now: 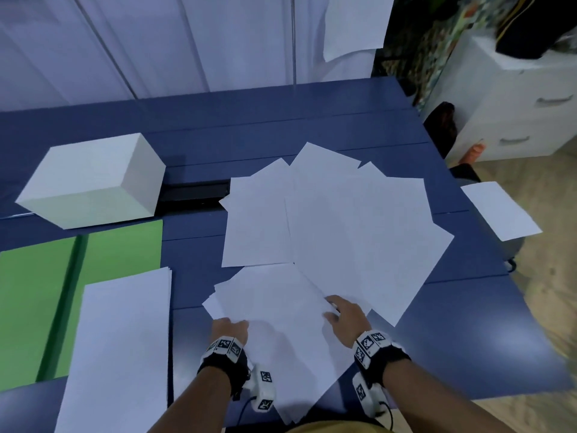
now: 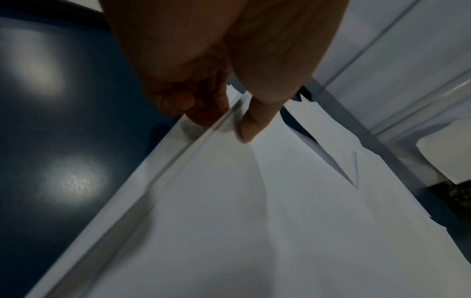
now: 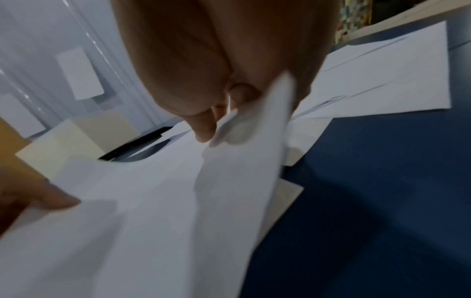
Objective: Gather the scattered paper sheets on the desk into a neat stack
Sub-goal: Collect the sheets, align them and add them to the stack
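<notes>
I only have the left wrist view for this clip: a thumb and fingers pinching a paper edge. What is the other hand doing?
Observer: The right hand grips the opposite edge of the same sheets that the left hand holds.
Operator: Are there sheets not yet gathered?
Observer: Yes, a fan of overlapping loose sheets lies on the desk just beyond the hands.
Operator: Any strays apart from that?
Observer: One single sheet lies alone at the desk's right edge, overhanging it.
</notes>
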`<state>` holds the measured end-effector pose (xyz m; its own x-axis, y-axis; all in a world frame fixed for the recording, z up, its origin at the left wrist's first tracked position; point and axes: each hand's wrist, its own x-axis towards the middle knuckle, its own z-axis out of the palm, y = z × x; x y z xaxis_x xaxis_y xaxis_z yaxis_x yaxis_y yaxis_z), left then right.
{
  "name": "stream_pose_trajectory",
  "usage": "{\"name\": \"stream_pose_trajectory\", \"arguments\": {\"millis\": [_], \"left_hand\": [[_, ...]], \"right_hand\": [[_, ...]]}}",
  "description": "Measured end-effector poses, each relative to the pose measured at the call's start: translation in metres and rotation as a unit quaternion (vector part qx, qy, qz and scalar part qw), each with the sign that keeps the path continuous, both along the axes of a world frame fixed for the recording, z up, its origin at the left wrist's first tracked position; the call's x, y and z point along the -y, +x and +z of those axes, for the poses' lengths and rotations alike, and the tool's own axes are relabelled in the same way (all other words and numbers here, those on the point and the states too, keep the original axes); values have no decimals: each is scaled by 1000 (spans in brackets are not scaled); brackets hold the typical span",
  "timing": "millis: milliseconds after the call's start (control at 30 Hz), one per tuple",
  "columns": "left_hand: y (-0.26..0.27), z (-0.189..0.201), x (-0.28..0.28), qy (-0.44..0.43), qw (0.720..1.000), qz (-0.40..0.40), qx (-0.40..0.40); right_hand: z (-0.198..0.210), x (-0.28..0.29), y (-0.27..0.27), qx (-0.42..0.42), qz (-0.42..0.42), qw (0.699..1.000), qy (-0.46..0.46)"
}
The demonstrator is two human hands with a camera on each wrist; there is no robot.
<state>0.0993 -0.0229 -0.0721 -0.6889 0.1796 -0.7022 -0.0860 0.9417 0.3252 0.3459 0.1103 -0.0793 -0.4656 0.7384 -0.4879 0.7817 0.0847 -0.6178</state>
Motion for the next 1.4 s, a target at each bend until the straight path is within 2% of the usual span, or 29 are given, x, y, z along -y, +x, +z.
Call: {"name": "stream_pose_trajectory", "arguments": {"millis": [100,167,267,400,500,667,833,967,1133,1300,1400], "left_hand": [[16,8,-5,58,998,16,-32],[30,18,-9,97,993,-2,-69],[48,32,-15,196,976,-33,-87],[61,45,-23,322,942,-64,-66],[63,51,-31,354,930,-90,-47],[50,50,-37,371,923,-94,-40],[38,55,-46,355,928,-59,-99],[30,40,-44,314,941,-69,-105],[37,8,-37,140,972,-179,-59],[50,-1,-33,50,984,-156,-70],[50,0,-34,41,991,-121,-40]], "right_hand": [[-1,0,11,-5,41,999,29],[-5,1,16,12,50,998,46],[-11,-2,22,5,23,997,67],[-11,-9,24,-17,-33,998,45],[-11,-13,24,-27,-61,997,23],[-8,-13,27,-60,-51,997,7],[-12,-11,45,-72,-28,997,-30],[-11,-11,56,-55,-23,998,-25],[-9,-8,52,-64,-34,997,-7],[-10,-4,41,-72,-87,994,3],[-11,-1,35,-78,-112,991,4]]}}
